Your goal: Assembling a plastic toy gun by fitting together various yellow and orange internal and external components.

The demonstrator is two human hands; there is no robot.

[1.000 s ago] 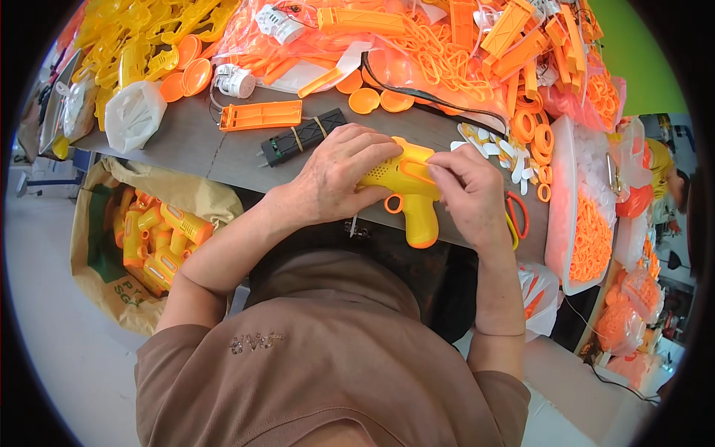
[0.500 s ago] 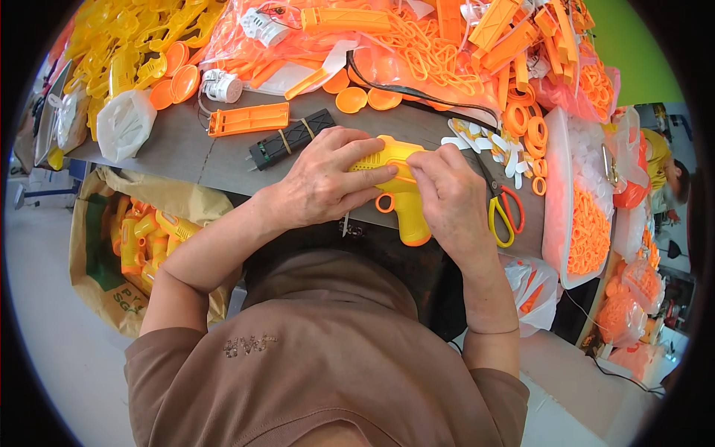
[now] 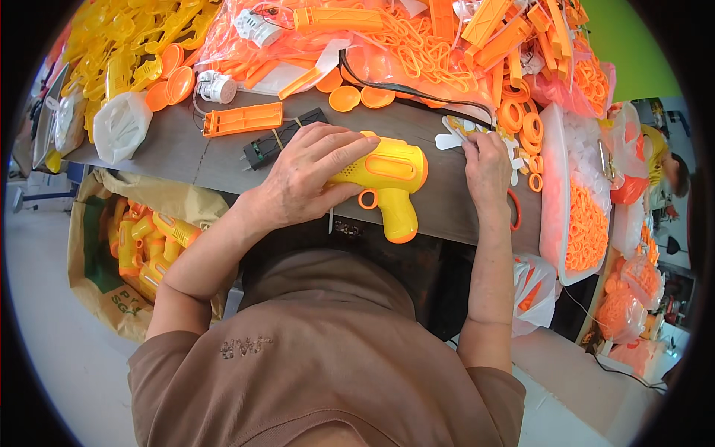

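Observation:
My left hand (image 3: pixel 309 171) is wrapped round the rear of a yellow toy gun (image 3: pixel 398 173) with orange trim and a small orange trigger ring. The gun's grip points down toward me, over the table's near edge. My right hand (image 3: pixel 488 170) is apart from the gun, its fingers bent together at a small pile of white, flat plastic pieces (image 3: pixel 449 141). Whatever those fingertips pinch is hidden. Under my right wrist lies a pair of scissors, with only a bit of its red handle (image 3: pixel 515 210) showing.
Behind my left hand lie a black battery case (image 3: pixel 262 151) and an orange strip part (image 3: pixel 243 119). Orange parts heap up at the back beside yellow shells (image 3: pixel 134 37). A tub of orange rings (image 3: pixel 587 223) stands right; a paper bag (image 3: pixel 80 253) of toy guns left.
My right hand has let go of the toy gun's side and moved right to the white pieces, covering most of the scissors. My left hand still holds the gun, shifted slightly left.

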